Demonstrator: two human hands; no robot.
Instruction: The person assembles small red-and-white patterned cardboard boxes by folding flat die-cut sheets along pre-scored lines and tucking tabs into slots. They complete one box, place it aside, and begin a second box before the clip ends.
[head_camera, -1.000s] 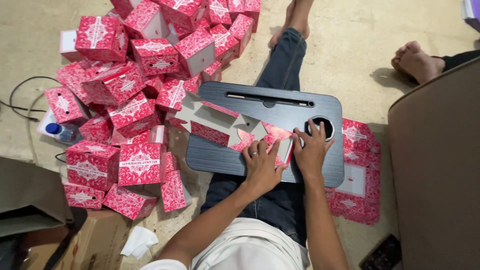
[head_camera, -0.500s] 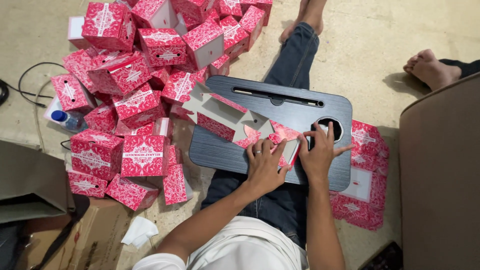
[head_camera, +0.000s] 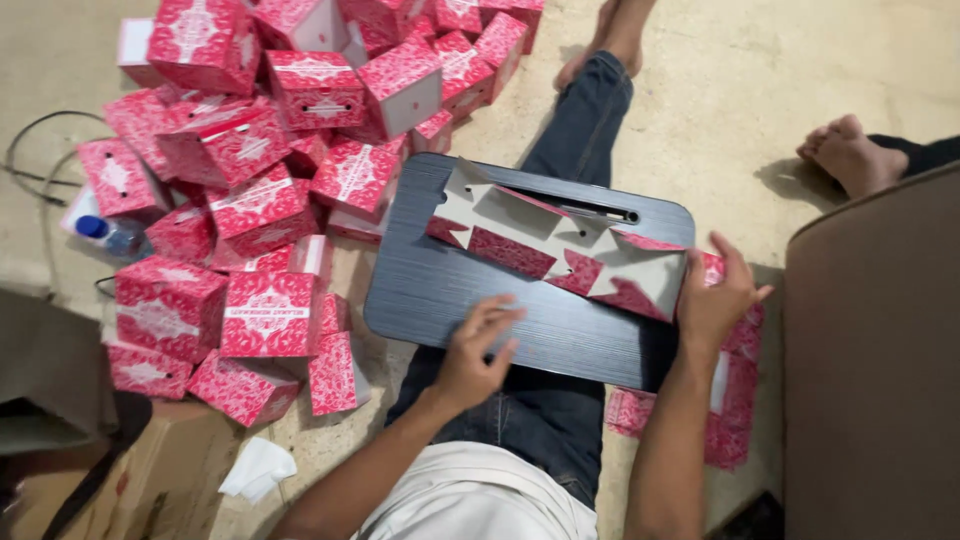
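A flat, unfolded pink-and-white patterned carton (head_camera: 560, 245) lies across a dark lap tray (head_camera: 450, 290) resting on my legs. My right hand (head_camera: 718, 300) grips the carton's right end at the tray's right edge. My left hand (head_camera: 478, 350) rests with fingers spread on the bare tray surface near its front edge, holding nothing and a little below the carton.
A heap of folded pink boxes (head_camera: 270, 190) covers the floor to the left. A stack of flat cartons (head_camera: 735, 420) lies under my right arm. Another person's bare foot (head_camera: 850, 155) is at the right, beside a brown cushion (head_camera: 880, 370). A water bottle (head_camera: 105, 235) lies far left.
The carton has been turned and spread flatter across the tray. My left hand came off it onto the tray; my right hand moved to its right end.
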